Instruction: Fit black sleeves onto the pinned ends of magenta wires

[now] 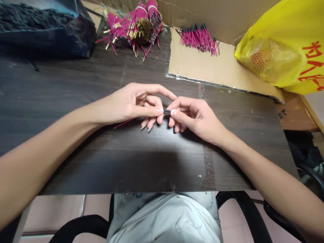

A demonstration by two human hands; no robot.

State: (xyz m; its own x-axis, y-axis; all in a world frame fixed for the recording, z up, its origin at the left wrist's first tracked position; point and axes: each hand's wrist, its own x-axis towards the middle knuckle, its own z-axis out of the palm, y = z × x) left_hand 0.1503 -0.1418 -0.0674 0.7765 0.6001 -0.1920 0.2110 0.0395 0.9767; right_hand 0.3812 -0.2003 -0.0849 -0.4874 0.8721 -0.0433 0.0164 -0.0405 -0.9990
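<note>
Nearest me, my left hand [131, 104] pinches a thin pink wire [124, 123] between thumb and forefinger, its tail trailing out to the left over the dark table [101, 162]. My right hand [194, 116] meets it fingertip to fingertip, closed on a short black sleeve [167, 111] at the wire's end. Farther back, 1 cardboard sheet [215, 71] carries loose pink wires [198, 38]; bundled wires [136, 25], a black bag [45, 27] and a yellow bag [286, 47] line the far edge.
</note>
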